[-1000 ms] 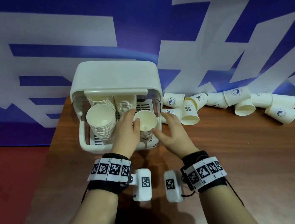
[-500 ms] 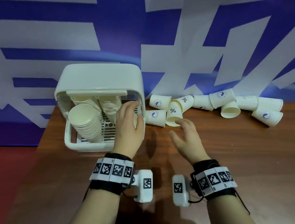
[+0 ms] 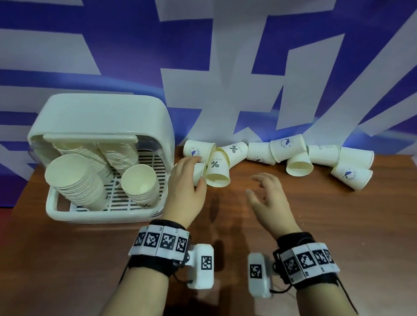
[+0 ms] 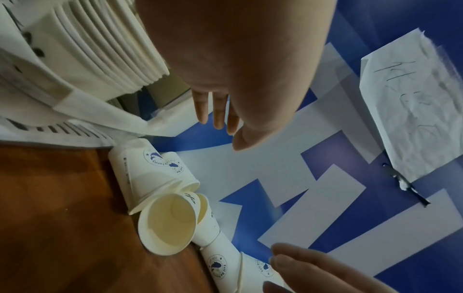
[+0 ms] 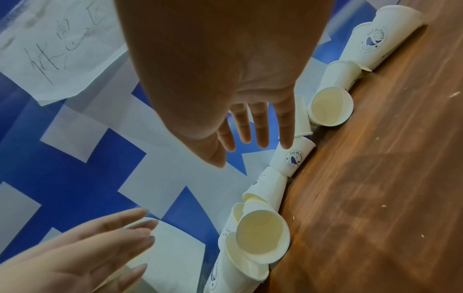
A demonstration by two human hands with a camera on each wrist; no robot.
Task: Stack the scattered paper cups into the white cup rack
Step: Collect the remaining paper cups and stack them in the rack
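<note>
At the far left of the wooden bench (image 3: 323, 237) sits the white cup rack (image 3: 101, 123), its lid raised at the back and its slotted tray tilted toward the viewer. Two stacks of nested paper cups lie inside it, mouths facing the camera: a large stack (image 3: 76, 181) on the left and a shorter stack (image 3: 139, 185) to its right, with more nested rims tucked behind them under the lid.

Just right of the rack, the left hand (image 3: 186, 194) hovers over the bench with its fingers straight and loosely together, holding nothing. Its fingertips reach the nearest loose cups; whether they actually touch one cannot be told. In the left wrist view the palm (image 4: 238, 59) faces down above a logo-printed cup (image 4: 150, 174) lying on its side against the rack's corner.

Next comes a cup marked with a percent sign (image 3: 217, 170), lying mouth-forward just beside the left hand's thumb, and a second percent cup (image 3: 234, 150) leaning behind it.

The right hand (image 3: 270, 199) hangs further right, well clear of the cups, fingers spread and slightly bent, gripping nothing.

Along the bench's back edge, against the blue-and-white backdrop (image 3: 215, 53), the remaining scattered cups (image 3: 300, 163) lie tumbled in a row, ending with a logo cup (image 3: 351, 175) at the far right.
</note>
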